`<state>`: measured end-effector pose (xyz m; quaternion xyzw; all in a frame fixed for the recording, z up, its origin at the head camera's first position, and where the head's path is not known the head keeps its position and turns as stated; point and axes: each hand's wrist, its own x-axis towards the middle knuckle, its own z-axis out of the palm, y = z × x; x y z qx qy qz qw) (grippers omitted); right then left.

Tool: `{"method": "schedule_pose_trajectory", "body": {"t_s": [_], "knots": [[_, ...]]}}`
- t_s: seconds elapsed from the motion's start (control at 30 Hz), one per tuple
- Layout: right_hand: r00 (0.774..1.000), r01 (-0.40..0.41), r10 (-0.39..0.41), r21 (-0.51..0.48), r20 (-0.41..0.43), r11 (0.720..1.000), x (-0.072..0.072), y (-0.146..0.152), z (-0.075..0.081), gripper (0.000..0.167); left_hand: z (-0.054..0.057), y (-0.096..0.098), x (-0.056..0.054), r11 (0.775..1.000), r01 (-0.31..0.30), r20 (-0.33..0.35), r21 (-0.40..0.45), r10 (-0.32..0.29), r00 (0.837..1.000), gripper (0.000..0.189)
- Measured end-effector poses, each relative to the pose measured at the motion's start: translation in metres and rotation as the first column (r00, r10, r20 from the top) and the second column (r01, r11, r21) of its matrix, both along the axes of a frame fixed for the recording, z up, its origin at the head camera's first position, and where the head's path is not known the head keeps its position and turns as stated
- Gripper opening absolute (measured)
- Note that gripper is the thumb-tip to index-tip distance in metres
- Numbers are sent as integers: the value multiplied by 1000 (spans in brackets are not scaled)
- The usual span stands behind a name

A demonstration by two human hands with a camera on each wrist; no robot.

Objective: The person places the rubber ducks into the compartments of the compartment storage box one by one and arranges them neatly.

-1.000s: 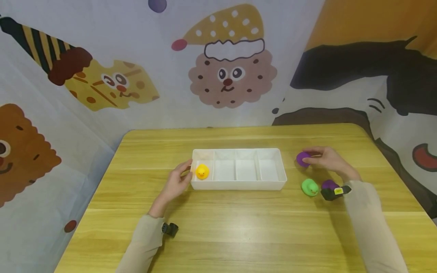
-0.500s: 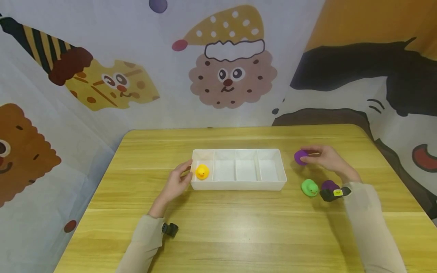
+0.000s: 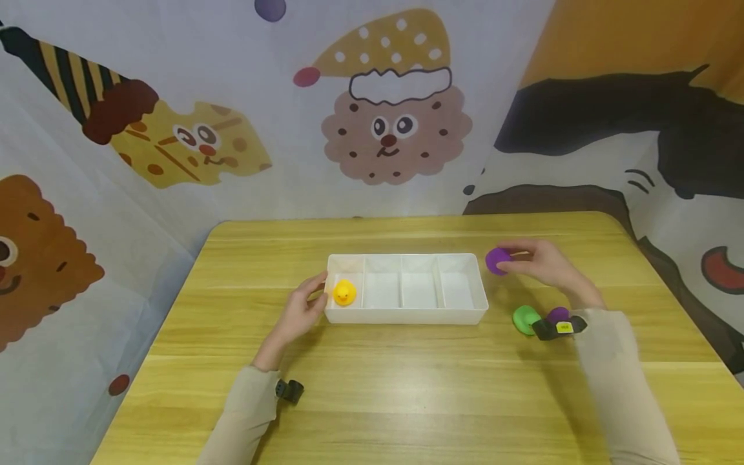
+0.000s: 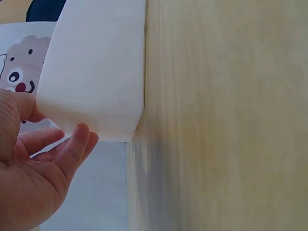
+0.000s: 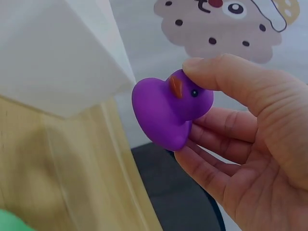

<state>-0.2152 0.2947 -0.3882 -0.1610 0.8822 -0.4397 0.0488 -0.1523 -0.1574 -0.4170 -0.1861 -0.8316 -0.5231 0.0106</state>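
My right hand [image 3: 543,263] pinches a purple toy duck [image 5: 161,108] between thumb and fingers, off the table. In the head view the duck is just beyond the right back corner of a white divided tray [image 3: 407,316]. A yellow toy duck [image 3: 344,292] sits in the tray's leftmost compartment. My left hand [image 3: 301,311] holds the tray's left end, with fingertips [image 4: 79,132] against the outer end wall. Below the right wrist lie a green toy duck [image 3: 525,320] and another purple object [image 3: 558,315], both partly hidden by the wrist camera.
The tray stands on a wooden table [image 3: 372,394]; its other compartments hold nothing. A patterned cloth [image 3: 279,123] with cartoon figures hangs behind the table. Black wrist cameras sit at both sleeves, the right one [image 3: 552,328] above the green duck.
My right hand has moved left and slightly back with the purple duck, closer to the tray. Its wrist camera now covers more of the green duck. The left hand stays at the tray.
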Motion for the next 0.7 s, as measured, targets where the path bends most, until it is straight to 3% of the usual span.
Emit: {"method": "schedule_pose_trajectory", "body": {"t_s": [0.13, 0.4, 0.7], "knots": [[1000, -16, 16, -13, -6, 1000, -1, -10, 2, 47, -2, -1, -1, 1000, 0, 0, 10, 0, 1000, 45], [998, -58, 58, -6, -13, 998, -9, -26, 2, 47, -31, -9, -13, 999, -7, -2, 35, 7, 1000, 46], [994, -109, 108, -61, -13, 992, -14, -49, 5, 45, -35, -10, -15, 999, -5, -8, 38, 5, 1000, 46]]}}
